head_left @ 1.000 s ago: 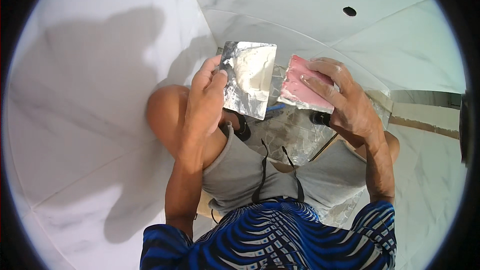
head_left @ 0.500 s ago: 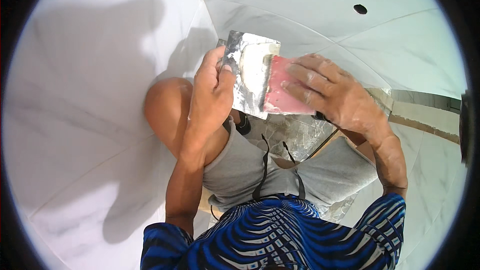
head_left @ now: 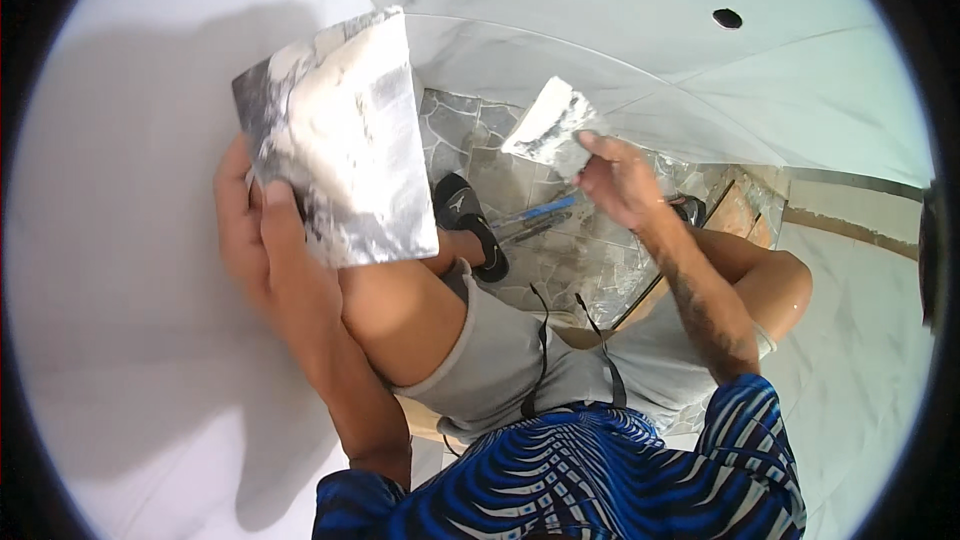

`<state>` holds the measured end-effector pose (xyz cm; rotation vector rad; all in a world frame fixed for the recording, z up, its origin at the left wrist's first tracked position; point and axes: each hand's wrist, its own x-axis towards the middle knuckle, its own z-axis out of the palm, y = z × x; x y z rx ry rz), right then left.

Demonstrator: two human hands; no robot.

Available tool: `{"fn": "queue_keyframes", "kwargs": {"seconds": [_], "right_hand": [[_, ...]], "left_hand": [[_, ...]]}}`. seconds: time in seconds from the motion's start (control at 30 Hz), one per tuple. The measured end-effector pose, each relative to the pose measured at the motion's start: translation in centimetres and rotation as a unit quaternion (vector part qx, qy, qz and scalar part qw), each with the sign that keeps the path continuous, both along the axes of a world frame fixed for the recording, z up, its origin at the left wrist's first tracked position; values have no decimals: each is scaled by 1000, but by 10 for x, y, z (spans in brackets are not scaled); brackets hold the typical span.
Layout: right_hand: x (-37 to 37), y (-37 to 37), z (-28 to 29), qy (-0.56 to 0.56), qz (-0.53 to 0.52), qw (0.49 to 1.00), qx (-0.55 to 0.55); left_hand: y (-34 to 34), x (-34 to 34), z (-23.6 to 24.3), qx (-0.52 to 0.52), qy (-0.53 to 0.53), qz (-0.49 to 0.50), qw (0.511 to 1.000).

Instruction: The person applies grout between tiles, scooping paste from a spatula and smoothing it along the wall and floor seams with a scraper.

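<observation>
My left hand (head_left: pixel 280 250) is closed on the lower edge of a flat grey plate (head_left: pixel 402 190), thumb on its face. A thick smear of white paste (head_left: pixel 335 125) covers much of that plate, which is tilted toward me beside the left wall. Farther right, my right hand (head_left: pixel 625 185) pinches a small flat spreader (head_left: pixel 562 130) between thumb and fingers. White paste coats the spreader's far edge, and the side I see is grey and smeared. Spreader and plate are apart, both held up above the floor.
Marbled white tile walls stand at left (head_left: pixel 130 240) and ahead (head_left: pixel 560 0); the far one has a round dark hole (head_left: pixel 727 18). On the grey stone-patterned floor (head_left: pixel 495 175) lie a blue strip-like tool (head_left: pixel 548 208) and a dark one. My shoe (head_left: pixel 462 215) is close by.
The spreader has come off the plate and moved away, showing a grey side instead of its pink one. My left hand has brought the plate left and closer to me.
</observation>
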<state>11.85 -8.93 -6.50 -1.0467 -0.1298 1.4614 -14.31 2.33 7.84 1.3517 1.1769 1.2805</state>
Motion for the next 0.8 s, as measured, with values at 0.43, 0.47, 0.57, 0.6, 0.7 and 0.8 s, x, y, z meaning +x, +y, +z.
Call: {"fn": "queue_keyframes", "kwargs": {"seconds": [0.43,0.47,0.57,0.6,0.7,0.8], "right_hand": [[-96,129,-242,170,-127,968,-130],[-98,142,-252,163,-127,966,-153],[-107,173,-271,158,-130,964,-168],[-110,181,-274,158,-130,964,-169],[-110,196,-286,198,-175,947,-182],[-112,214,-296,219,-190,938,-191]], "left_hand": [[-16,-20,-13,101,114,149,977],[-13,-15,-12,94,98,164,977],[-7,-17,-15,95,93,156,979],[-6,-19,-18,102,104,132,980],[-4,-18,-22,77,139,215,964],[1,-23,-18,70,127,157,977]]}}
